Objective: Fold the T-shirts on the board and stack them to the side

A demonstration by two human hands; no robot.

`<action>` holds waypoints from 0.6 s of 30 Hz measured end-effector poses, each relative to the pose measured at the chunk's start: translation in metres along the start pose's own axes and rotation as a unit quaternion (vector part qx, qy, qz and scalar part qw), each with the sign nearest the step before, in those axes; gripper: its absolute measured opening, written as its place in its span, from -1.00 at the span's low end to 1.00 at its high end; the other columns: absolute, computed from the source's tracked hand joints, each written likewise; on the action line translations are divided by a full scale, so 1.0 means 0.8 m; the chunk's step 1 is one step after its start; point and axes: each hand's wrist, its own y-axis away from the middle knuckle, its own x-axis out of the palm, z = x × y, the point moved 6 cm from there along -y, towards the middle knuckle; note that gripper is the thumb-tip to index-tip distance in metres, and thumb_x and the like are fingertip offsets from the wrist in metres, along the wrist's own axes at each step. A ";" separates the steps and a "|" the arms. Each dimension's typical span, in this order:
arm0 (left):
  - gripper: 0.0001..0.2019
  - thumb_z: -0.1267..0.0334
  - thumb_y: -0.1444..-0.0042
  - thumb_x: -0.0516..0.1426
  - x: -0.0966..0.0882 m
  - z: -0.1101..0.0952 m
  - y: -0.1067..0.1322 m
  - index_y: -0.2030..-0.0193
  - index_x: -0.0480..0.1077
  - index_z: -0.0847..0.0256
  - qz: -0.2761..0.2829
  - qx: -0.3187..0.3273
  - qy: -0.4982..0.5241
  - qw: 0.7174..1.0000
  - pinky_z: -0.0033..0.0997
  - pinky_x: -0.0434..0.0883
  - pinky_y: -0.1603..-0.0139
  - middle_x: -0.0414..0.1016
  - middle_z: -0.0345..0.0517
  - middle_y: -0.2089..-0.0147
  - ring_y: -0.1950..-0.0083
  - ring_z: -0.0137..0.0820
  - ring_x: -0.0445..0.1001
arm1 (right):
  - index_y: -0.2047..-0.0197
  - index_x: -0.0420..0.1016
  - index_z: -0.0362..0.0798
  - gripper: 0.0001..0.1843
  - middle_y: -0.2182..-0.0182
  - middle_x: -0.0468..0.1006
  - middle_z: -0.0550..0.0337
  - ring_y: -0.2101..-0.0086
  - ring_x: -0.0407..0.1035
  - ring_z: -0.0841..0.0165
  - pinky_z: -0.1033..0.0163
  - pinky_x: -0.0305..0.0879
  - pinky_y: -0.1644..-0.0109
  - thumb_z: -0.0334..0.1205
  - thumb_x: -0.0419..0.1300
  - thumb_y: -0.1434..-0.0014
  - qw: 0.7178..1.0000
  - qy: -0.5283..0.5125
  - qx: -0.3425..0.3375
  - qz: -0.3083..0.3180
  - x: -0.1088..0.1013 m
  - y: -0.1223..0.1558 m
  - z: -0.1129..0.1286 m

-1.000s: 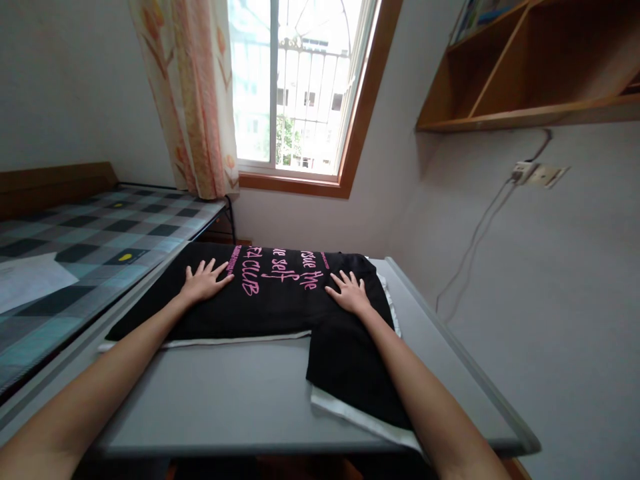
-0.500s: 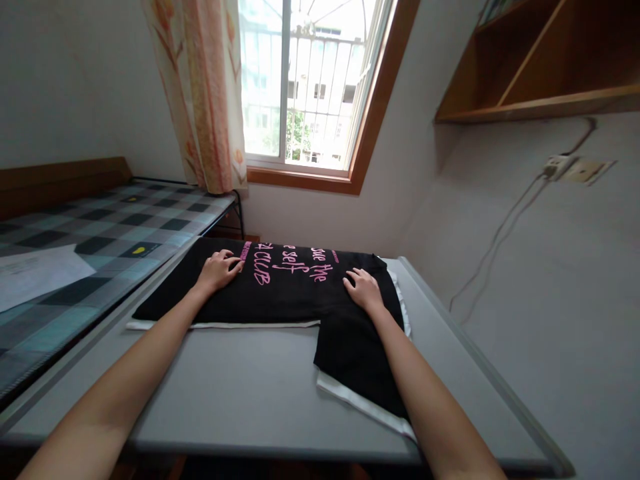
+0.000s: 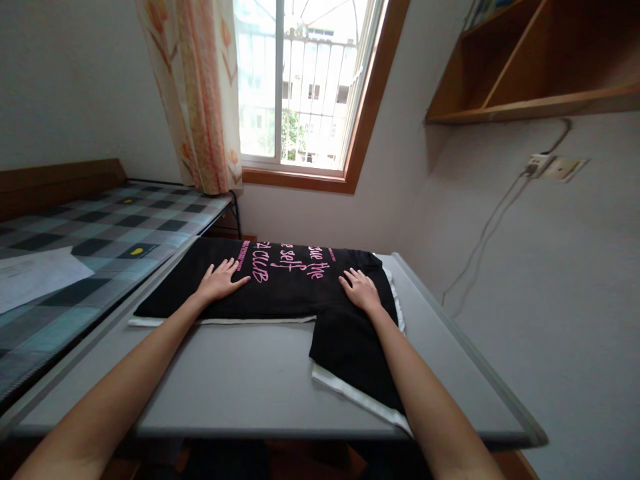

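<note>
A black T-shirt [image 3: 285, 297] with pink lettering lies folded lengthwise on a grey table [image 3: 240, 373], its sleeve pointing towards me. White edging shows along its near side, under the sleeve and at the right end. My left hand [image 3: 219, 280] rests flat on the shirt's body, left of the lettering, fingers spread and thumb stretched out. Near the shoulder, to the right of the lettering, my right hand [image 3: 361, 288] lies on the cloth with its fingers stretched out. Neither hand grips the fabric.
A bed with a checked sheet [image 3: 165, 217] stands on the left, a white paper [image 3: 43, 275] lying on it. Behind the table are a curtain [image 3: 210, 100] and a barred window. On the right wall hang a wooden shelf [image 3: 540, 103] and a socket with cables [image 3: 539, 165].
My left hand has flattened and its fingers have spread wider on the shirt. My right hand stays near the shoulder. The view has shifted slightly; the shirt lies as before.
</note>
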 end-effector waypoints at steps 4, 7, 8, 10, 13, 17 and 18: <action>-0.30 -0.19 -0.22 -0.12 -0.004 0.003 0.010 -0.38 0.14 0.18 -0.024 0.019 0.000 1.000 0.05 -0.07 -0.39 0.04 0.01 -0.44 -0.46 -0.14 -0.04 | -0.31 0.27 0.00 -0.35 -0.34 0.15 0.12 -0.33 -0.05 0.20 0.08 -0.12 -0.35 0.15 -0.22 -0.36 1.000 0.001 -0.004 0.001 -0.004 0.009 0.002; -0.40 -0.13 -0.26 -0.14 -0.012 -0.002 0.021 -0.31 0.26 0.13 -0.040 0.026 -0.007 0.999 0.08 -0.01 -0.37 0.13 -0.01 -0.41 -0.44 -0.10 0.02 | -0.31 0.28 -0.01 -0.34 -0.34 0.17 0.09 -0.33 -0.05 0.21 0.09 -0.13 -0.35 0.14 -0.26 -0.37 1.000 -0.003 -0.020 0.009 -0.005 0.016 0.002; -0.40 -0.14 -0.27 -0.15 -0.014 -0.006 0.024 -0.30 0.28 0.12 -0.048 0.031 -0.007 0.998 0.08 -0.01 -0.37 0.15 -0.02 -0.40 -0.44 -0.10 0.03 | -0.31 0.28 0.00 -0.34 -0.34 0.16 0.09 -0.33 -0.05 0.20 0.06 -0.15 -0.36 0.15 -0.26 -0.36 1.000 -0.002 -0.022 0.013 -0.006 0.018 0.001; -0.39 -0.17 -0.28 -0.19 -0.019 -0.017 0.030 -0.29 0.30 0.10 -0.064 0.046 0.000 0.997 0.08 -0.05 -0.38 0.16 -0.06 -0.40 -0.45 -0.10 -0.01 | -0.33 0.25 0.04 -0.31 -0.36 0.10 0.09 -0.34 -0.10 0.13 -0.04 -0.22 -0.37 0.20 -0.26 -0.34 1.000 0.007 -0.012 0.025 -0.007 0.021 -0.003; -0.35 -0.23 -0.27 -0.23 -0.015 -0.031 0.034 -0.34 0.21 0.03 -0.056 0.058 0.014 0.997 0.16 -0.12 -0.38 0.08 -0.10 -0.43 -0.47 -0.07 -0.08 | -0.38 0.12 0.15 -0.26 -0.41 -0.03 0.14 -0.36 -0.18 0.03 -0.16 -0.28 -0.36 0.31 -0.25 -0.29 0.997 0.027 0.011 0.067 -0.005 0.024 -0.010; -0.33 -0.28 -0.22 -0.18 -0.002 -0.035 0.028 -0.40 0.08 -0.07 -0.008 0.063 0.006 0.998 0.34 -0.16 -0.33 -0.02 -0.11 -0.47 -0.47 -0.01 -0.14 | -0.42 -0.03 0.21 -0.24 -0.43 -0.12 0.21 -0.37 -0.26 0.04 -0.17 -0.30 -0.37 0.33 -0.24 -0.27 0.994 0.040 0.020 0.099 -0.002 0.020 -0.010; -0.33 -0.27 -0.22 -0.17 -0.001 -0.035 0.025 -0.40 0.07 -0.07 -0.003 0.066 -0.001 0.998 0.35 -0.16 -0.33 -0.03 -0.10 -0.47 -0.47 -0.01 -0.14 | -0.43 -0.04 0.21 -0.25 -0.43 -0.13 0.21 -0.37 -0.26 0.04 -0.17 -0.31 -0.37 0.32 -0.23 -0.27 0.994 0.043 0.024 0.097 -0.002 0.019 -0.009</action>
